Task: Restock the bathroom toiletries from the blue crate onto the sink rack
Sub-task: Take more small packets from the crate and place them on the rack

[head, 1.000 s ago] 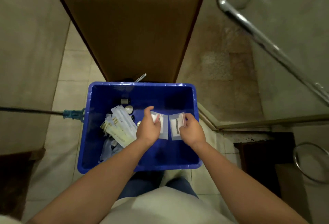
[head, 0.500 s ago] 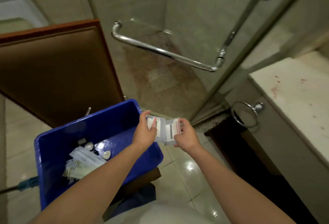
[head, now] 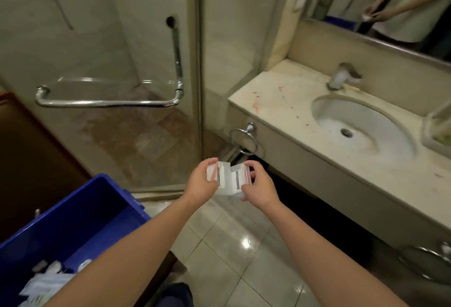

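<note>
The sink counter (head: 280, 101) stretches beyond and to the right of my right hand (head: 260, 185). The blue crate (head: 80, 214) sits low, left of my left hand (head: 201, 184), with white packets (head: 46, 284) heaped inside. Left hand pinches the left sachet (head: 223, 174), right hand pinches the right sachet (head: 238, 179), and their edges meet between my hands.

crate (head: 80, 214) lower left, sink (head: 361, 121) right (faucet (head: 341, 78) behind), packets (head: 228, 179) between
</note>
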`<control>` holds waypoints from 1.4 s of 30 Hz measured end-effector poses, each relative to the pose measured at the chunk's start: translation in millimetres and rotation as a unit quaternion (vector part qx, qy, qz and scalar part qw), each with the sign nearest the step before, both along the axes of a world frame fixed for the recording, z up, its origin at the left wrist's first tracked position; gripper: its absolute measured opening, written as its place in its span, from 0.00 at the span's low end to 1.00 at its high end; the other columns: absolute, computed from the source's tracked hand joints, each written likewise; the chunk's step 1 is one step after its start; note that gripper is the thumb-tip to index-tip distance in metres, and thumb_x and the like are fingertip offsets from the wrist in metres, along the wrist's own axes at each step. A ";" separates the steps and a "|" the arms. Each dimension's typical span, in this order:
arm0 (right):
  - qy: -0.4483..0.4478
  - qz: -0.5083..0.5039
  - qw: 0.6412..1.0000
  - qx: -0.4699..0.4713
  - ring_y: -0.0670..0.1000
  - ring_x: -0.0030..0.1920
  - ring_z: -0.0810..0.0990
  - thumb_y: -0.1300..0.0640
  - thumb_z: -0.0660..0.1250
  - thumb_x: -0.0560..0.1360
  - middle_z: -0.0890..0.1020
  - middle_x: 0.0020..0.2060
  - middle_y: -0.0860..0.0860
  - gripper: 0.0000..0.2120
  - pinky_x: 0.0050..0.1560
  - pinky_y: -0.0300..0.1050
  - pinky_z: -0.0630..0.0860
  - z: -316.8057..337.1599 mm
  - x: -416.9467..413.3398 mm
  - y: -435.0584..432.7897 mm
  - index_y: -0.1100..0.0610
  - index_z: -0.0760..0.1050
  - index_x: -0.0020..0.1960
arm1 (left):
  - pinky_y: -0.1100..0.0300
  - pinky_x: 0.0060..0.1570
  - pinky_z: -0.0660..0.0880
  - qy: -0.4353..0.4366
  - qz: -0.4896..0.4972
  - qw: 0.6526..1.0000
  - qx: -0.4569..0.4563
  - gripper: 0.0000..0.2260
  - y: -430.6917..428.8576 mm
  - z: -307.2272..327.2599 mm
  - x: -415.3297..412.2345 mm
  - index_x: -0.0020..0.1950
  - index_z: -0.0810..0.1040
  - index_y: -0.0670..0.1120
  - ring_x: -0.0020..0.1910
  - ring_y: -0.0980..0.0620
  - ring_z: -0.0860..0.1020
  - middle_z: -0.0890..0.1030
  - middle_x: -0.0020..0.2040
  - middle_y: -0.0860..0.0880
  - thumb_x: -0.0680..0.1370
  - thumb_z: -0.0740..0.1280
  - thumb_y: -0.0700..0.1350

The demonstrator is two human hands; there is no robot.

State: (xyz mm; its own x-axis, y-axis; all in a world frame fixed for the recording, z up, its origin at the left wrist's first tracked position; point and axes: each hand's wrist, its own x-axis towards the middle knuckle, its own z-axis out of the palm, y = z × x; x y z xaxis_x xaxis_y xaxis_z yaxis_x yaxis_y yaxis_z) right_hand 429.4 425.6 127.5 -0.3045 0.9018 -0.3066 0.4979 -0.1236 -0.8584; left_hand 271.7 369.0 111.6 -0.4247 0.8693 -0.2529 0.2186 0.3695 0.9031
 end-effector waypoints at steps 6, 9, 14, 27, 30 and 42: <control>0.033 -0.075 0.997 0.009 0.54 0.50 0.80 0.71 0.61 0.70 0.77 0.54 0.51 0.27 0.39 0.54 0.84 14.7 82.5 3.2 0.50 0.71 0.64 | 0.56 0.61 0.73 0.001 -0.087 0.996 0.031 0.26 23.5 28.7 79.0 0.70 0.69 0.46 0.60 0.50 0.75 0.76 0.62 0.48 0.73 0.68 0.33; 0.033 -0.104 0.994 0.023 0.53 0.49 0.81 0.71 0.61 0.69 0.77 0.56 0.51 0.28 0.39 0.54 0.83 19.6 119.6 3.6 0.49 0.71 0.64 | 0.59 0.56 0.74 0.006 -0.119 0.992 0.049 0.25 35.5 40.6 118.3 0.69 0.70 0.46 0.58 0.50 0.76 0.76 0.60 0.49 0.73 0.69 0.34; 0.018 -0.162 0.986 0.041 0.50 0.47 0.79 0.72 0.62 0.69 0.74 0.58 0.48 0.29 0.38 0.56 0.83 28.6 181.0 6.2 0.47 0.70 0.64 | 0.64 0.49 0.71 0.039 -0.151 0.986 0.060 0.22 59.1 56.2 177.3 0.64 0.73 0.48 0.52 0.54 0.75 0.76 0.55 0.52 0.72 0.72 0.36; 0.006 -0.323 0.942 0.087 0.53 0.58 0.77 0.71 0.63 0.70 0.74 0.56 0.45 0.26 0.48 0.56 0.82 37.4 315.3 31.0 0.46 0.70 0.60 | 0.71 0.44 0.68 0.011 -0.259 0.963 0.078 0.10 129.0 72.5 310.9 0.47 0.79 0.52 0.50 0.56 0.76 0.80 0.48 0.56 0.73 0.70 0.36; 0.008 -0.352 0.931 0.094 0.54 0.59 0.77 0.71 0.63 0.69 0.75 0.55 0.46 0.26 0.51 0.58 0.81 36.4 340.3 48.9 0.46 0.71 0.59 | 0.63 0.51 0.73 0.007 -0.288 0.954 0.087 0.10 152.3 69.4 337.1 0.53 0.81 0.49 0.51 0.54 0.77 0.80 0.51 0.53 0.75 0.69 0.37; -0.027 -0.454 0.885 0.102 0.53 0.54 0.78 0.70 0.64 0.69 0.74 0.56 0.46 0.28 0.47 0.56 0.82 50.1 444.8 162.6 0.41 0.69 0.59 | 0.66 0.43 0.73 -0.041 -0.402 0.909 0.103 0.16 302.5 77.7 456.1 0.60 0.82 0.47 0.46 0.53 0.78 0.82 0.53 0.51 0.74 0.68 0.34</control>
